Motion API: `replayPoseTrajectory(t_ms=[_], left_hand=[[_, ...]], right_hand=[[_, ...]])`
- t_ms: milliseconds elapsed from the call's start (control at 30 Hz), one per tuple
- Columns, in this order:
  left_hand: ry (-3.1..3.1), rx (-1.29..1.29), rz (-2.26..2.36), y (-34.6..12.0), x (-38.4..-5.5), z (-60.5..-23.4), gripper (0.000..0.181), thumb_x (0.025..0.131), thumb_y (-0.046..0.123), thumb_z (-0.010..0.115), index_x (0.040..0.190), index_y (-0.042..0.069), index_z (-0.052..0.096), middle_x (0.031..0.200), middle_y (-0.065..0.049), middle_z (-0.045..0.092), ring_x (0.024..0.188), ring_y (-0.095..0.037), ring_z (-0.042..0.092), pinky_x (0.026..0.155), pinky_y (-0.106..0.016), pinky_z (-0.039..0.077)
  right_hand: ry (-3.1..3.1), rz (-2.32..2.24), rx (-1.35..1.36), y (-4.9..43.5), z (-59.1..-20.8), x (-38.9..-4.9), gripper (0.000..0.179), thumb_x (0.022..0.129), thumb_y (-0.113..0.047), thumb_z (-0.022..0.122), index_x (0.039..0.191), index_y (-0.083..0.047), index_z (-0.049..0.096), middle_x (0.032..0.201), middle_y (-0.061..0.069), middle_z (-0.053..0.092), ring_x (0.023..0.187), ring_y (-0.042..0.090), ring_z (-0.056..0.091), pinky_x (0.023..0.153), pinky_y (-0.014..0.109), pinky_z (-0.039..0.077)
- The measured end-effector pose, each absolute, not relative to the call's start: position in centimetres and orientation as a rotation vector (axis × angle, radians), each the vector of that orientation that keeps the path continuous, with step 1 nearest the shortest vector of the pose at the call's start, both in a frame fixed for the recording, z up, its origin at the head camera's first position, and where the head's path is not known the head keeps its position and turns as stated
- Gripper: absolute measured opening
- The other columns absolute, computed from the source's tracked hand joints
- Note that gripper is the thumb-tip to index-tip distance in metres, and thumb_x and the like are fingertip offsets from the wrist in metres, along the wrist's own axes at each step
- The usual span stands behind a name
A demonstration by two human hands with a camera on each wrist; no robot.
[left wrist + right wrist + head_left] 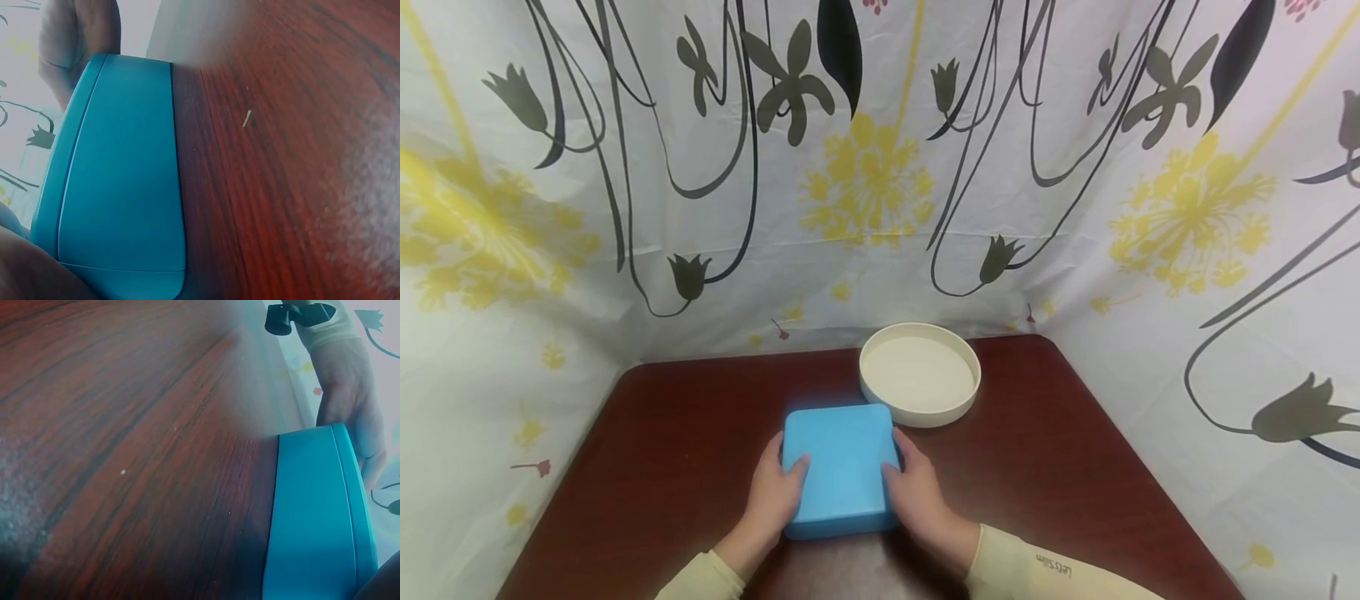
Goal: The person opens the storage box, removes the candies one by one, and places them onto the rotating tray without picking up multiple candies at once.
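A square blue box [842, 467] with rounded corners sits on the dark table in front of me. A thin seam near its top edge, in the left wrist view, sets a lid [80, 137] apart from the deeper body [125, 169]. On its left side my left hand [772, 492] grips it, thumb over the top face and fingers down the side. My right hand [920, 492] holds the opposite side the same way. The fingers' undersides are hidden. Just behind the box's far right corner stands a round cream tray [917, 375] with a low rim.
The reddish-brown wooden table [1037, 475] extends to both sides of the box. A white curtain [880, 283] with flower prints hangs behind it and along both sides. A small pale scrap [247, 118] lies on the wood in the left wrist view.
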State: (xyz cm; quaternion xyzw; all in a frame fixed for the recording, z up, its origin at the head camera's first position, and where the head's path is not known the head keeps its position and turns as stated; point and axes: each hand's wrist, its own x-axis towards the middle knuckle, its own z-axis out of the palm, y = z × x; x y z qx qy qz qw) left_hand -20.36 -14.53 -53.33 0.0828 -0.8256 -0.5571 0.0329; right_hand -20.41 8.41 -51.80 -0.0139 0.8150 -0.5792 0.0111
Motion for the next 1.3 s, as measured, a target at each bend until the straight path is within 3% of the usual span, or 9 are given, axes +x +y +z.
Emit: replayPoseTrajectory(t_ms=[300,567,800,1000,1300], left_hand=[[-2.533,0.234,-1.710,-14.5,-20.4,-53.5,0.068,0.113,0.014,0.059,0.168,-0.011,0.027,0.172,-0.035,0.030,0.160,-0.052,0.030,0.127,-0.069,0.026],[-2.540,0.237,-1.727,-14.7,-20.3,-53.6,0.067,0.114,0.014,0.057,0.169,-0.008,0.025,0.174,-0.034,0.028,0.162,-0.050,0.028,0.128,-0.068,0.025],[-2.558,0.255,-1.710,-14.7,-20.4,-53.4,0.069,0.113,0.016,0.059,0.168,-0.009,0.026,0.171,-0.036,0.030,0.159,-0.053,0.030,0.126,-0.069,0.028],[-2.564,0.272,-1.711,-14.7,-20.5,-53.2,0.070,0.114,0.019,0.057,0.169,-0.008,0.024,0.172,-0.036,0.030,0.159,-0.052,0.030,0.127,-0.069,0.026],[-2.552,0.243,-1.727,-14.7,-20.4,-53.2,0.070,0.113,0.018,0.058,0.168,-0.010,0.024,0.171,-0.037,0.029,0.159,-0.053,0.031,0.126,-0.069,0.027]], right_hand=[[2.624,-1.707,-0.124,9.0,-52.0,-20.6,0.059,0.108,-0.005,0.063,0.163,0.006,0.044,0.165,0.030,0.047,0.156,0.047,0.043,0.125,0.067,0.032],[2.791,-1.566,-0.360,9.6,-51.8,-22.4,0.063,0.102,-0.004,0.072,0.157,0.012,0.047,0.154,0.033,0.052,0.146,0.048,0.050,0.121,0.065,0.039],[2.989,-1.235,-0.844,9.1,-49.5,-25.5,0.038,0.102,-0.010,0.076,0.137,0.000,0.066,0.130,0.014,0.064,0.121,0.029,0.061,0.106,0.051,0.054],[2.977,-0.768,-1.137,5.8,-45.9,-29.5,0.021,0.105,-0.021,0.075,0.121,-0.008,0.074,0.115,0.006,0.069,0.109,0.022,0.066,0.098,0.040,0.058],[2.917,-0.464,-1.041,-2.0,-46.3,-32.6,0.031,0.109,-0.042,0.069,0.113,-0.012,0.073,0.099,0.001,0.068,0.090,0.014,0.065,0.077,0.028,0.057]])
